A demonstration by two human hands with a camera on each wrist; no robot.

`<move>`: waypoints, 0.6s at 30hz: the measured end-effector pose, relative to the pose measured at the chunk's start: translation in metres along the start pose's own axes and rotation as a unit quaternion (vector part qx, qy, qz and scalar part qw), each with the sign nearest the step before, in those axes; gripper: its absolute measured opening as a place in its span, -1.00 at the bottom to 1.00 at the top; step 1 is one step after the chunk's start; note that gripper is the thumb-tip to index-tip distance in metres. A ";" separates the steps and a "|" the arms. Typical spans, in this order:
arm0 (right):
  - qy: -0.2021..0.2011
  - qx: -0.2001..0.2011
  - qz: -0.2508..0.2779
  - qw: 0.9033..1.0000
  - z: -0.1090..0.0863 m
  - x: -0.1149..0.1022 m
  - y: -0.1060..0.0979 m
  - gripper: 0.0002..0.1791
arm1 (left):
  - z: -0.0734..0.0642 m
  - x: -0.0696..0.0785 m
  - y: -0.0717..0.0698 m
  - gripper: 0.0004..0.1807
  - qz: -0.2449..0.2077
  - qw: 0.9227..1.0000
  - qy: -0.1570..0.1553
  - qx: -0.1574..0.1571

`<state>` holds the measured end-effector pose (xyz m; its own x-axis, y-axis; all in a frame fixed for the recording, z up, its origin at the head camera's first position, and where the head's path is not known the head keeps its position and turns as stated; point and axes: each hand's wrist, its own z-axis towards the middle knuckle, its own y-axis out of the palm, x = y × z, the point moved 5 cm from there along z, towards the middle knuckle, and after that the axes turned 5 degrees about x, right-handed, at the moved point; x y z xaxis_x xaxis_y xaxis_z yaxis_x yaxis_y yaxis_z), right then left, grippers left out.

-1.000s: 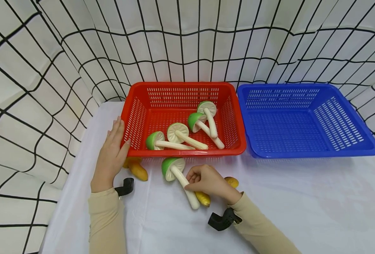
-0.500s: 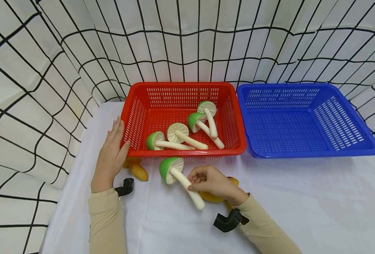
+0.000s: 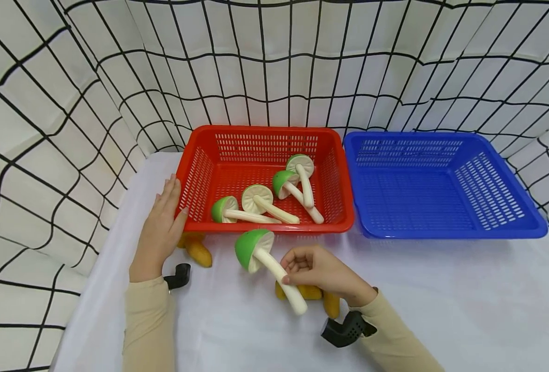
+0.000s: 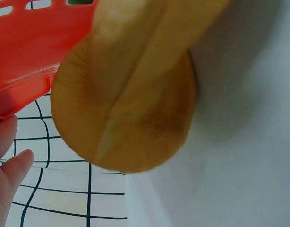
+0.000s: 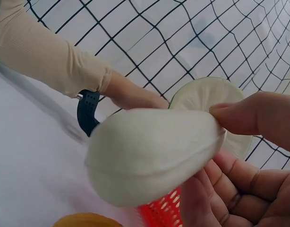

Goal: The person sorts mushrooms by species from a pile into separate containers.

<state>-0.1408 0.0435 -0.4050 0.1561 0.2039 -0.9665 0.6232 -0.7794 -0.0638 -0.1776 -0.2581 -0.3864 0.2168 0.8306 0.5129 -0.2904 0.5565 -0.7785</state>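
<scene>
My right hand [image 3: 323, 271] pinches the white stem of a green-capped toy mushroom [image 3: 273, 267] between thumb and fingers, in front of the red basket [image 3: 265, 228]. The right wrist view shows the blunt stem end [image 5: 149, 156] close up, with the pale underside of the cap [image 5: 206, 94] behind it. My left hand [image 3: 157, 232] rests against the basket's left side with straight fingers. Inside the basket lie several more green-capped mushrooms [image 3: 298, 196]. A yellow-brown mushroom [image 4: 121, 118] fills much of the left wrist view.
To the right stands a blue basket [image 3: 456, 235], side by side with the red one. Yellow pieces [image 3: 332, 306] lie below my right hand, and others [image 3: 199, 254] near my left wrist. White cloth with a black grid [image 3: 279, 77] rises behind the baskets.
My right hand has lifted the mushroom off the cloth and shifted it slightly right, uncovering more of the yellow pieces beneath. My left hand stays on the basket. The head view has tilted slightly.
</scene>
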 end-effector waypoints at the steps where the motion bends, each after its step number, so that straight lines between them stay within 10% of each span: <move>1: -0.008 0.002 0.000 1.000 -0.002 -0.003 -0.003 -0.77 | 0.000 0.000 -0.001 -0.37 0.003 1.000 0.000 -0.001; 10: -0.064 0.051 0.006 0.997 -0.006 -0.033 -0.046 -0.77 | 0.000 -0.003 -0.001 -0.35 0.012 1.000 0.007 -0.016; 18: -0.027 0.138 -0.023 0.990 0.006 -0.057 -0.083 -0.73 | -0.001 -0.002 -0.001 -0.36 0.010 1.000 0.008 -0.016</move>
<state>-0.2056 0.0932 -0.3464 0.0863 0.2171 -0.9723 0.3944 -0.9037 -0.1667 -0.1767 -0.2603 -0.3871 0.2260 0.8412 0.4912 -0.2654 0.5384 -0.7998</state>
